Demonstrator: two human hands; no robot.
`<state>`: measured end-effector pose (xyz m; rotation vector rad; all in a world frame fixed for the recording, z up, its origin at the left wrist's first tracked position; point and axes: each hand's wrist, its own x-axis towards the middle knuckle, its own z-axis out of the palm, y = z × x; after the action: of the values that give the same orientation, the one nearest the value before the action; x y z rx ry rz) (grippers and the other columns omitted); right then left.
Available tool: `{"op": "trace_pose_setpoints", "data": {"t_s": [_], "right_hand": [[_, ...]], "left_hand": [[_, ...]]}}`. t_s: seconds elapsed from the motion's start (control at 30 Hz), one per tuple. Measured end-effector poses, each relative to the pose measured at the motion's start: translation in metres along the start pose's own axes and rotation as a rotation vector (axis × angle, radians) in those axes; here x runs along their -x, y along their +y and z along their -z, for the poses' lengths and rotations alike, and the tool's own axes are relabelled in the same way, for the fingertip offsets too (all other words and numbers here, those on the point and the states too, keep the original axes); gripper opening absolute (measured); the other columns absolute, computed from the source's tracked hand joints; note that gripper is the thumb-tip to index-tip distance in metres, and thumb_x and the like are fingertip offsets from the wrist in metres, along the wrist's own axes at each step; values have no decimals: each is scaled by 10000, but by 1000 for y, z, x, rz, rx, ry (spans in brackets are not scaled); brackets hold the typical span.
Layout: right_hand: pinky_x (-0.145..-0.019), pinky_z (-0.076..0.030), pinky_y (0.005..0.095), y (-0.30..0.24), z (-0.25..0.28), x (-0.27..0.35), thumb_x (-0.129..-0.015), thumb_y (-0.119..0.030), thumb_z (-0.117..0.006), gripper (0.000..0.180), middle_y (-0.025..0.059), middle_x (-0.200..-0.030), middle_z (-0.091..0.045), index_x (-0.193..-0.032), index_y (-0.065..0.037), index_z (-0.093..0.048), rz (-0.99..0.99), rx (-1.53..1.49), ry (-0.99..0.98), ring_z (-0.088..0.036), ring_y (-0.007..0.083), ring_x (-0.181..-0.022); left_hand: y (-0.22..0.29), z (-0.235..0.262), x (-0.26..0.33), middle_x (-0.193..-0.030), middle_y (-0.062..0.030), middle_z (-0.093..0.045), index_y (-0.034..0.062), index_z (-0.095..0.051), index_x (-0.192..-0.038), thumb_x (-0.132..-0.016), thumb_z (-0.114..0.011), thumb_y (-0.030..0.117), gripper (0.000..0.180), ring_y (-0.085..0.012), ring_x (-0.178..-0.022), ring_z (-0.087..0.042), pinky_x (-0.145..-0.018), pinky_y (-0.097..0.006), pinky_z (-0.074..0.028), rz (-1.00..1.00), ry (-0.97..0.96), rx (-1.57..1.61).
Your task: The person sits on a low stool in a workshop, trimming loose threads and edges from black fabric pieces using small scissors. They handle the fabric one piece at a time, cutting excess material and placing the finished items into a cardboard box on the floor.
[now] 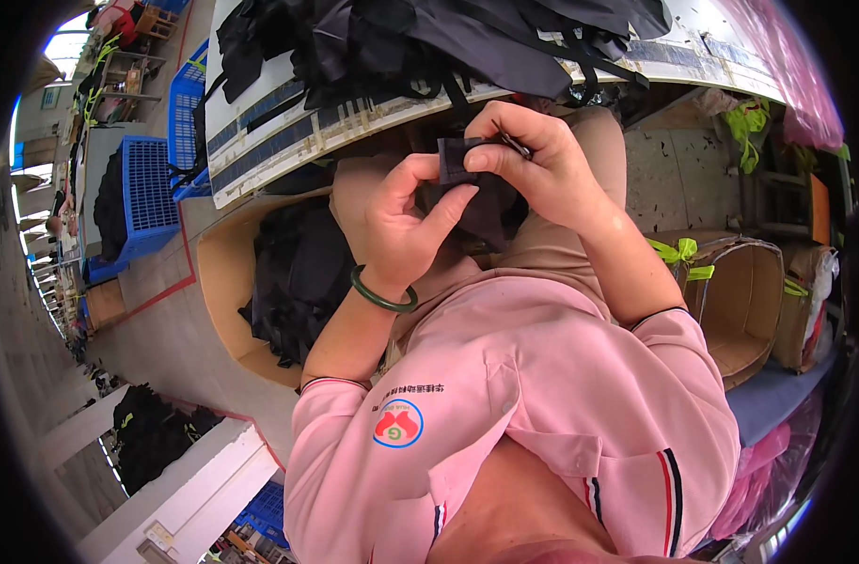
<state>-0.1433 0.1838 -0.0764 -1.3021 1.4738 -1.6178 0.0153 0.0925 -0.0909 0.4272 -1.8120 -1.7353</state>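
Note:
A piece of black fabric (483, 214) hangs between my hands over my lap, its squared, folded upper end raised toward the table edge. My left hand (403, 218) pinches the left side of that end between thumb and fingers. From the right, my right hand (542, 167) grips the same end, thumb pressed on the cloth. A slim dark pointed tool (512, 141), perhaps thread snips, also sits in the right hand; its far part is hidden by the fingers. The lower cloth drops out of sight between my legs.
Black fabric pieces (373, 47) are heaped on the worn white table (288, 127) ahead. A cardboard box (224, 273) of black cloth stands at my left, another open box (744, 305) at my right. Blue crates (152, 188) stand farther left; pink plastic (777, 56) hangs at far right.

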Motion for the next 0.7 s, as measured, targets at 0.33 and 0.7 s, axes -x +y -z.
{"op": "trace_pose_setpoints", "data": {"t_s": [0.33, 0.7], "right_hand": [[-665, -425, 223, 9, -7, 3, -852, -135, -673, 167, -36, -772, -576, -938, -5, -613, -101, -238, 24, -485, 57, -721], [-459, -247, 181, 13, -5, 17, -867, -196, -664, 131, -59, -654, -479, -854, -76, -614, -590, -741, -34, -370, 9, -531]], "left_hand": [[0, -3, -4, -934, -27, -633, 12, -631, -946, -813, -635, -51, 147, -90, -848, -583, -786, -235, -463, 137, 48, 409], [-13, -4, -6, -1246, -180, -553, 16, -591, -862, -789, -612, -54, 103, -221, -1095, -567, -985, -349, -413, 66, -9, 438]]}}
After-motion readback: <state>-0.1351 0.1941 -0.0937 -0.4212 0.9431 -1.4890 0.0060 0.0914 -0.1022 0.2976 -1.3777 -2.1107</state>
